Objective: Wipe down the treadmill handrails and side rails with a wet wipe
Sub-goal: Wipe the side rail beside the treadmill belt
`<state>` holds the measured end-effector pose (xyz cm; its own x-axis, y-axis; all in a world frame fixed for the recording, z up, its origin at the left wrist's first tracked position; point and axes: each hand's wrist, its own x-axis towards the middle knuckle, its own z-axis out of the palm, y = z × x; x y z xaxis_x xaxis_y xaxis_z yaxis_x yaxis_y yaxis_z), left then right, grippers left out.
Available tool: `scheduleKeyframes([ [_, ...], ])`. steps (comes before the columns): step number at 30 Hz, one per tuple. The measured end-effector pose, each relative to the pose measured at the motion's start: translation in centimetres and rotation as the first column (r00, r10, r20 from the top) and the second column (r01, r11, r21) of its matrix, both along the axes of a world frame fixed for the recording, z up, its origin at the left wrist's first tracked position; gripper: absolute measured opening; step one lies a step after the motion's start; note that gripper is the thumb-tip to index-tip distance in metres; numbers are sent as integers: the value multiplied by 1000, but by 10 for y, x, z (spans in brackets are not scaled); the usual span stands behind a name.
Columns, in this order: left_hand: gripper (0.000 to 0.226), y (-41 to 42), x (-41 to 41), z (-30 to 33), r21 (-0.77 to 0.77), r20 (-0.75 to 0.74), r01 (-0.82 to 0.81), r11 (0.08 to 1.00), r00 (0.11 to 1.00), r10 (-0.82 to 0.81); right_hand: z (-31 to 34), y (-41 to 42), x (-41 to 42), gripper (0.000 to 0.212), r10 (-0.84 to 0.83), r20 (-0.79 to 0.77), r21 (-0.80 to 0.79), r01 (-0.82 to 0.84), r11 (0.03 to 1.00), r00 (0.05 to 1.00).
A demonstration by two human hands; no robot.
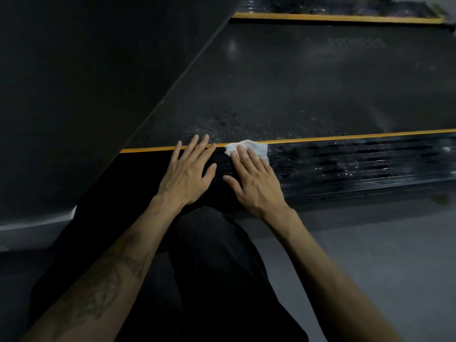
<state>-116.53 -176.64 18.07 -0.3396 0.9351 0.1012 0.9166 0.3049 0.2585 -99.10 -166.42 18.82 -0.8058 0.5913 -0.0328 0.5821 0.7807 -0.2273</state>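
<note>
Pressing flat, your right hand (254,178) pins the wipe (254,147) to the side rail (345,161); your left hand (190,169), open and empty, braces beside it.

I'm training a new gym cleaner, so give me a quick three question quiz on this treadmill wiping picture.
1. True or false: the right hand presses the wet wipe flat on the near side rail.
2. The left hand is: A) gripping the wipe B) resting flat on the rail beside it C) out of view.
3. What colour is the stripe between rail and belt?

Key: 1 true; 2 B; 3 yellow.
</note>
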Motion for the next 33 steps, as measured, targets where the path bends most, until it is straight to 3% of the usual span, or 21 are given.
scheduleKeyframes([
  [5,66,0,-1,0,15,1,24,1000,1000,-24,-8,-17,14,80,-100,-13,54,101,993,995],
  [11,63,1,3,0,56,-9,52,997,999,-52,-5,-11,3,77,-29,-27,26,30,999,999],
  [17,63,1,2,-1,70,16,32,997,999,-33,-11,-31,12,80,-117,-11,55,118,991,993],
  [22,62,1,2,-3,82,23,23,996,999,-25,-7,-24,9,73,-20,-44,43,22,999,999],
  [28,63,0,2,-2,72,30,22,997,999,-24,-9,-31,23,78,-133,-35,43,135,990,990],
  [33,60,1,2,-3,76,33,18,997,999,-21,-3,-31,14,78,-33,-36,-7,33,999,999],
])
